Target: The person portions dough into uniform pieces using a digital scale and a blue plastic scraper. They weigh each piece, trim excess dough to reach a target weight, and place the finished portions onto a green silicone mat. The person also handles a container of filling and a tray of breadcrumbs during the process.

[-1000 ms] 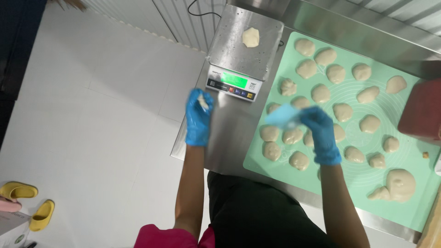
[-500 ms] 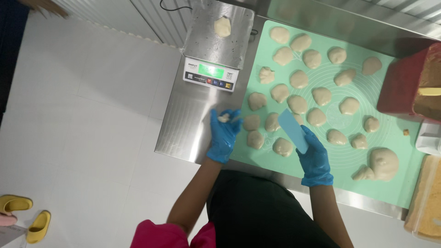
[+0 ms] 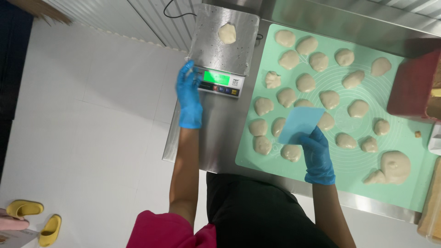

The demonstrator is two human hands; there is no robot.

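Blue scraper (image 3: 301,124), a thin flat card, pinched in the right hand (image 3: 317,156), grip clamped on its lower edge. Held just above the green mat (image 3: 409,193), over the dough balls in the mat's near rows. Both hands in blue gloves. Left hand (image 3: 189,94) off the mat's left side, resting flat against the front left corner of the silver scale (image 3: 223,43), fingers stretched out and apart, nothing held. One small dough piece (image 3: 227,33) alone on the scale's steel plate, beyond the lit green screen. Many round dough balls (image 3: 319,61) in rows all over the mat. A bigger dough lump (image 3: 394,166) at the mat's near right corner. A dark red box (image 3: 413,87) just past the mat's right edge. Mat and scale both on the shiny steel desk (image 3: 220,138). Yellow slippers (image 3: 36,218) on the white floor, far to the left of the mat.
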